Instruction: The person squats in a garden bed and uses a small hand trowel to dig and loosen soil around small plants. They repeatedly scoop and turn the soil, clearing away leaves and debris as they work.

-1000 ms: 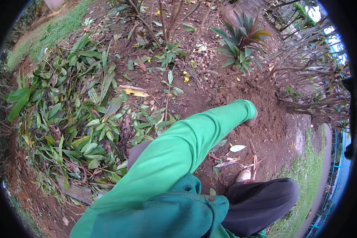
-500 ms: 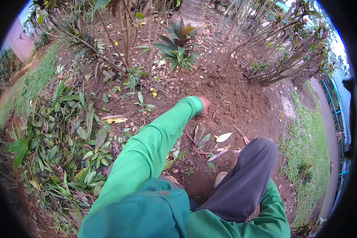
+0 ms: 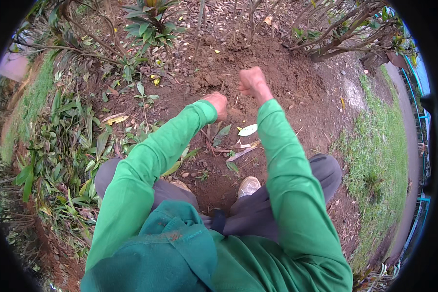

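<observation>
Loose soil [image 3: 297, 73]: near right edge of bed [image 3: 321, 136]
Left hand [image 3: 219, 105]: grip hidden, cannot tell
Right hand [image 3: 254, 83]: over soil, fingers together

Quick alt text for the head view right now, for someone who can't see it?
The person's green-sleeved arms reach over brown soil, the right hand curled like a fist and farther out than the left hand; whether either holds anything is unclear. Leaves lie heaped at left, grass runs along the right, and shrubs stand beyond.
</observation>
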Demonstrator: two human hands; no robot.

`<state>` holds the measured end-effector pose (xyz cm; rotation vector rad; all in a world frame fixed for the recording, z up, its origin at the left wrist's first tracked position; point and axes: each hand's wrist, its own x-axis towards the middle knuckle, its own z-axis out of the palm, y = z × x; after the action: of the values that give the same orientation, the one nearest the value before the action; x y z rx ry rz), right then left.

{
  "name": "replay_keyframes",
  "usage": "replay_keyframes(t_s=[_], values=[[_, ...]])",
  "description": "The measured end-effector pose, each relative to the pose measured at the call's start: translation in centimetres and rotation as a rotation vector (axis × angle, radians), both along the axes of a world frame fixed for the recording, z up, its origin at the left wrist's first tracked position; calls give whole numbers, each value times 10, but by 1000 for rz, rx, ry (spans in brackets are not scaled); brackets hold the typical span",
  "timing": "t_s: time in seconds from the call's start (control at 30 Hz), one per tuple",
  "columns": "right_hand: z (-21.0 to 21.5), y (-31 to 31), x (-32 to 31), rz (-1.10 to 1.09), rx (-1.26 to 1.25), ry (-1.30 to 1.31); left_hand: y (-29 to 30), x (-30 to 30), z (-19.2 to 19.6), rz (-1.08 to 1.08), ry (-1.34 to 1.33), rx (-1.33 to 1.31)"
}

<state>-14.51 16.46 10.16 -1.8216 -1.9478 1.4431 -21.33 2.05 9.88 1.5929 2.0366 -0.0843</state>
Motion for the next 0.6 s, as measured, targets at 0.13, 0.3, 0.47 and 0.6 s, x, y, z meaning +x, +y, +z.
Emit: replay_keyframes(t_s=[0.13, 0.3, 0.47, 0.6], values=[[-69, -100, 21, -433, -450, 602, -59, 40, -2, 111, 4, 319], [-96, -176, 50, -426, -898, 601, -117, 82, -3, 269, 0, 85], [-97, -191, 58, -404, -1233, 696, -123, 78, -2, 269, -15, 143], [-111, -193, 51, -423, -971, 566, -119, 74, -12, 223, -9, 3]])
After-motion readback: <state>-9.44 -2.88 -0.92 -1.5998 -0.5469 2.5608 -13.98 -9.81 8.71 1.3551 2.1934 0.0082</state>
